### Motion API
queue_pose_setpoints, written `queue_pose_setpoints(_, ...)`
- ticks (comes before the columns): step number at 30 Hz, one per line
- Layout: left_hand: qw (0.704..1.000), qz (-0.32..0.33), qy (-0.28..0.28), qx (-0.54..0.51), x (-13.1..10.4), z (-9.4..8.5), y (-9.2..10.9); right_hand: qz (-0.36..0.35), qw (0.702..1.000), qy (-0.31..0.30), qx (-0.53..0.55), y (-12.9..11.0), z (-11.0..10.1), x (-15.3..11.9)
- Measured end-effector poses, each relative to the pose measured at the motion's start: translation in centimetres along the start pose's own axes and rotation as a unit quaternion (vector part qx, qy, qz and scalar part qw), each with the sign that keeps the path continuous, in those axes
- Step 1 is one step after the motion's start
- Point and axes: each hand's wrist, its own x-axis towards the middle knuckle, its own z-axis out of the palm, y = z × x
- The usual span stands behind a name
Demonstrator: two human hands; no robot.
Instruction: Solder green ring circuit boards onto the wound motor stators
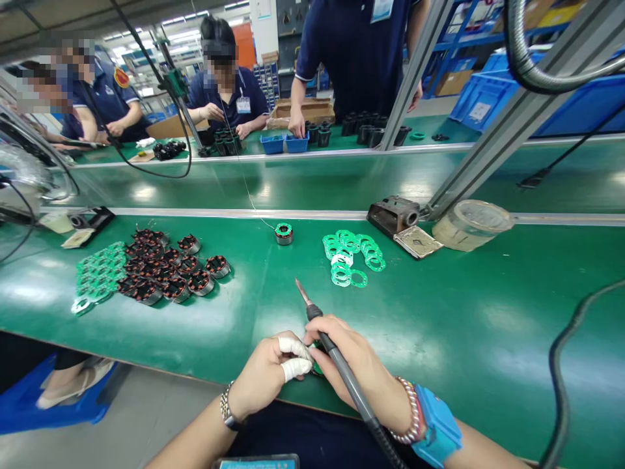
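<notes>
Near the table's front edge, my left hand [280, 365], with white tape on its thumb and a finger, pinches a small part with a green circuit board [317, 367]; the hands hide most of it. My right hand [349, 355] grips a soldering iron [336, 361], its bare tip pointing up and away over the table, apart from any part. The right fingers also reach to the green part. Farther off, a single motor stator [284, 234] topped by a green ring board stands upright, with a thin wire [256, 210] running up from it.
Several copper-wound stators [170, 267] and green boards [100, 273] lie at the left. Loose green ring boards [342, 251] lie right of centre. Behind them are a metal soldering stand [394, 215] and a plastic tub [471, 225]. Co-workers [227, 98] sit and stand across the bench.
</notes>
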Motion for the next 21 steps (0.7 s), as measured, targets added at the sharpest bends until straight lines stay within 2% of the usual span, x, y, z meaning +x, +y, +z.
queue_pose_setpoints(6,1.0,-0.014,0.01,-0.021,0.1,0.1,0.3,-0.008,0.999,-0.04,0.025,0.2,-0.2,0.3)
queue_pose_setpoints(11,0.998,-0.025,0.047,-0.039,0.0,0.0,-0.2,-0.008,1.0,-0.026,0.002,0.3,-0.2,0.1)
queue_pose_setpoints(16,0.998,-0.02,0.042,-0.048,0.0,-0.3,-0.5,-0.089,0.994,0.012,-0.069,0.8,-0.2,0.0)
queue_pose_setpoints(21,0.997,-0.031,0.023,-0.072,0.4,-0.7,-0.7,-0.174,0.977,-0.006,-0.119,1.0,-0.2,0.7)
